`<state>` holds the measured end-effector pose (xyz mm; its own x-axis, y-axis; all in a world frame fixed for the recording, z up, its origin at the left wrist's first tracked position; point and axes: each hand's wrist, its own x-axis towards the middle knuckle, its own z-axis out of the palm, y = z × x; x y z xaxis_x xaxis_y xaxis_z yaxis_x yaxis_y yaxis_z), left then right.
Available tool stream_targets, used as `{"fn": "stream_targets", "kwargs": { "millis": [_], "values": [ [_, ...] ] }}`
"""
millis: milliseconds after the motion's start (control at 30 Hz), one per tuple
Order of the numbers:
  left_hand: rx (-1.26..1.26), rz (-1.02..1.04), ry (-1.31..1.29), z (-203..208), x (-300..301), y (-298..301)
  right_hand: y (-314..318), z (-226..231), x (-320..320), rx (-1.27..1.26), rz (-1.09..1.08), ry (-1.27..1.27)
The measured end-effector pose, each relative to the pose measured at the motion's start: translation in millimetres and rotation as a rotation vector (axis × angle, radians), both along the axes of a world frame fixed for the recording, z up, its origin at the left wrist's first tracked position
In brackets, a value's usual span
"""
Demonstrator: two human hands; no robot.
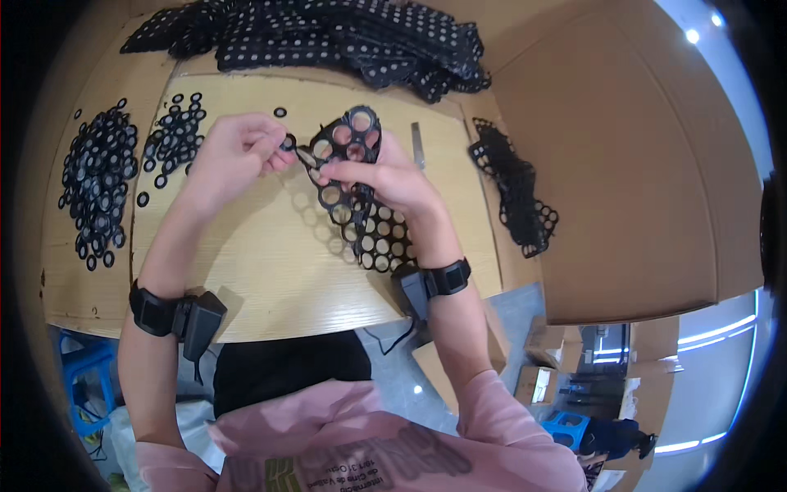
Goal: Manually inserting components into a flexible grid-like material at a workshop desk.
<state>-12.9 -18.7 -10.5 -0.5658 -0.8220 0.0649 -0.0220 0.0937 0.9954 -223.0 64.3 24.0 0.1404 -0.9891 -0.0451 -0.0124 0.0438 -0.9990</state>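
Nearest to you, a black strapped device (197,324) is on your left forearm and another (447,279) on your right one, both around the near edge of the pale wooden worktop (254,262). Above its middle, your right hand (379,176) is grasping a black, flexible sheet full of round holes (359,215), its thumb pressed across the upper part. Your left hand (250,152) is pinching a small black ring (288,143) close beside this sheet; whether they touch, I cannot tell. To the right lies a pile of black perforated sheets (515,193); to the left, a large heap of black rings (100,180) and a smaller group of rings (175,131). Beyond your right hand is a thin grey strip (417,145). Farthest lies a wide heap of black dotted sheets (352,41).
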Motion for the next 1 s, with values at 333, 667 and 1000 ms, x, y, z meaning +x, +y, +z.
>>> {"fn": "stream_targets", "kwargs": {
  "millis": [333,667,1000],
  "values": [
    [-0.229,0.180,-0.063,1.7,-0.1,9.3,20.0,7.7,-13.7,0.044,-0.004,-0.004],
    [-0.870,0.310,-0.324,-20.2,6.4,-4.6,174.7,78.9,-48.2,-0.299,-0.832,0.363],
    [-0.920,0.147,-0.513,-24.0,-7.2,-7.5,306.6,200.7,-62.9,-0.800,-1.242,0.746]
  ]
}}
